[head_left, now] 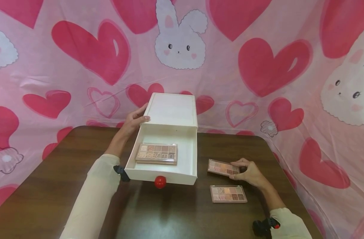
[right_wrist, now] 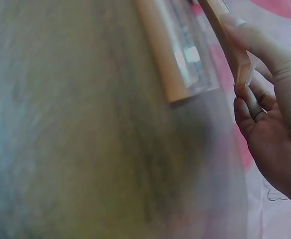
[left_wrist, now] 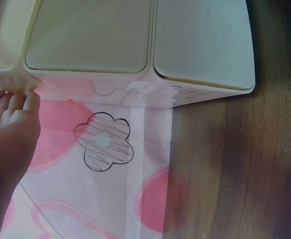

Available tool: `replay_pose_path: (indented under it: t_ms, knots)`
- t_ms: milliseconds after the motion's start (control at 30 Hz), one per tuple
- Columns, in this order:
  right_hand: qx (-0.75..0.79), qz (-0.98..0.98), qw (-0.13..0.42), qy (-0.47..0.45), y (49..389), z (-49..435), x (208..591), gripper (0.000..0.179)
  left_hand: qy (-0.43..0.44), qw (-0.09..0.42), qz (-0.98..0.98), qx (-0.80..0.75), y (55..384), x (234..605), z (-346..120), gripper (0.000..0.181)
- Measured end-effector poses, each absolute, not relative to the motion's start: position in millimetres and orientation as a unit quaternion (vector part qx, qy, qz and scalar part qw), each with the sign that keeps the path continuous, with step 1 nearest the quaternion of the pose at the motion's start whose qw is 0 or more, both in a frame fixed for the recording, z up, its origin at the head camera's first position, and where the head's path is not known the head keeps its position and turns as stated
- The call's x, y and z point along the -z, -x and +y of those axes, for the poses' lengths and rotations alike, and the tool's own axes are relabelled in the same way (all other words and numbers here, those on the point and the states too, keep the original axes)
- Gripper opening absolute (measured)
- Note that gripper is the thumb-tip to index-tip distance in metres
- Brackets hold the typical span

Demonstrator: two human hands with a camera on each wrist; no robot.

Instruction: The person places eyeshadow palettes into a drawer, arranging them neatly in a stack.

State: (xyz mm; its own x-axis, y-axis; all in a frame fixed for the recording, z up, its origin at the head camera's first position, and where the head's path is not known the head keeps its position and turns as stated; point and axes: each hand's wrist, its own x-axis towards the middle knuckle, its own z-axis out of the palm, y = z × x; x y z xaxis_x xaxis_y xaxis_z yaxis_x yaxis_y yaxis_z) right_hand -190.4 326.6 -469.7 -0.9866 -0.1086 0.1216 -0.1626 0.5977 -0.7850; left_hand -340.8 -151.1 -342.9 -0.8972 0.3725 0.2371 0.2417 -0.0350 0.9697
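Observation:
A white box (head_left: 171, 109) has its drawer (head_left: 186, 159) pulled out, with a round red knob (head_left: 160, 182) on the front. My left hand (head_left: 134, 122) grips the left side of the box, thumb near its top edge; in the left wrist view its fingers touch the white casing (left_wrist: 90, 35). Inside the drawer lies an eyeshadow palette (head_left: 156, 153) under a clear lettered lid. To the right, my right hand (head_left: 249, 172) pinches a second eyeshadow palette (head_left: 221, 167) by its right end, thumb and fingers on opposite sides. A third palette (head_left: 228, 194) lies on the table in front of it.
The brown wooden table (head_left: 170, 212) carries everything. Behind it hangs a pink cloth (head_left: 220, 66) with hearts and rabbits, close to the back of the box. Black wrist straps (head_left: 121, 172) sit over the pale sleeves.

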Motion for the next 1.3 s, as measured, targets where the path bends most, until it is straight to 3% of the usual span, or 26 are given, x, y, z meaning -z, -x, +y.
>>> replay_pose_path:
  t_ms: [1300]
  knots:
    - [-0.446, -0.864, 0.159, -0.171, 158.1, 286.9, 341.9, 0.045, -0.232, 0.036, 0.700, -0.674, 341.0, 342.2, -152.1, 0.070]
